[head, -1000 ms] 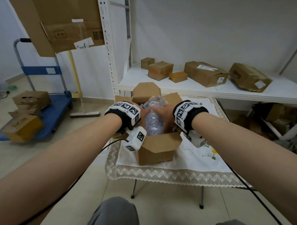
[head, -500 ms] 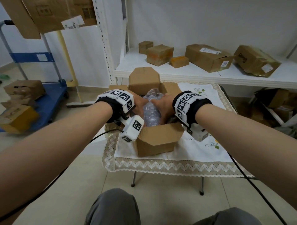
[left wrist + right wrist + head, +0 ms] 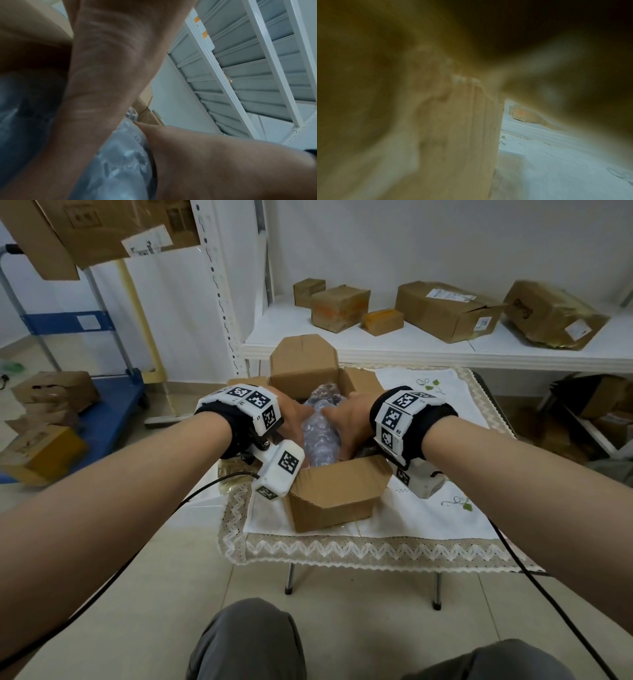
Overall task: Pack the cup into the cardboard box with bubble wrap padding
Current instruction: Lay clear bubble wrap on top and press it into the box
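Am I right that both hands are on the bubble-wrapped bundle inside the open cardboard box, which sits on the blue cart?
Not quite. The left hand and right hand are on the bubble-wrapped bundle in the open cardboard box, but the box sits on the small table's white embroidered cloth, not on the blue cart off to the left. The head view shows this.

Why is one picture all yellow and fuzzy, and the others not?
Right wrist view: the camera sits right against the cardboard box, so it is dim, yellowish and blurred; only a slice of tablecloth looks clearer. Left wrist view: the left hand is close and soft, the bubble wrap hazy. Head view: bright and sharp, with edges bent by the wide lens.
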`<move>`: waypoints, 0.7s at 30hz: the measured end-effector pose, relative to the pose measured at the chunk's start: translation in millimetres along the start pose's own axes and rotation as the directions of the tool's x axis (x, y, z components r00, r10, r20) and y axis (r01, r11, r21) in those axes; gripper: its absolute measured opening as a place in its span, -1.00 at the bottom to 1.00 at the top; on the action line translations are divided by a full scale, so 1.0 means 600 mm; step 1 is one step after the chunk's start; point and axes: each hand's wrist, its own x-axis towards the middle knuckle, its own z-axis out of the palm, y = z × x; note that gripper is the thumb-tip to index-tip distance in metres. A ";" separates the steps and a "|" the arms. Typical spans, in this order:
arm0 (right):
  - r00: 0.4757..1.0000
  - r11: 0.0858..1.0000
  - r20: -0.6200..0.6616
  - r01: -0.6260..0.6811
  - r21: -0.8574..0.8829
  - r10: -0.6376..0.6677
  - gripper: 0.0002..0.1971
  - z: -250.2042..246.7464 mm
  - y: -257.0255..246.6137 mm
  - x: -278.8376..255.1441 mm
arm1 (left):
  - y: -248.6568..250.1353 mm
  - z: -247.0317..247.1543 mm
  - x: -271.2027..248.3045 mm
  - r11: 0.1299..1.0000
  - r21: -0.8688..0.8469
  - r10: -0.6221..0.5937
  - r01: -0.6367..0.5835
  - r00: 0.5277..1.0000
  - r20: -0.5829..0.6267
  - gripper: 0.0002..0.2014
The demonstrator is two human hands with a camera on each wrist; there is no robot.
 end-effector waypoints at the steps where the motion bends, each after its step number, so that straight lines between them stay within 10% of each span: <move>1: 1.000 1.000 0.000 -0.006 -0.002 0.006 -0.23 0.001 0.001 0.002 | 0.003 -0.001 0.004 1.000 -0.002 -0.010 0.010 0.998 0.057 -0.38; 4: 1.000 1.000 -0.018 -0.010 0.022 0.011 -0.23 0.002 -0.002 -0.003 | 0.004 -0.006 0.009 0.997 0.027 -0.071 0.069 0.993 0.092 -0.39; 11: 0.995 0.995 -0.102 -0.003 0.101 0.014 -0.23 -0.002 -0.011 -0.029 | 0.000 0.008 0.011 0.967 0.235 -0.088 0.103 0.993 -0.076 0.27; 21: 0.999 0.978 -0.037 0.037 0.204 -0.030 -0.24 -0.054 0.018 -0.122 | 0.018 -0.036 -0.091 0.980 0.071 -0.187 0.185 0.982 0.035 0.07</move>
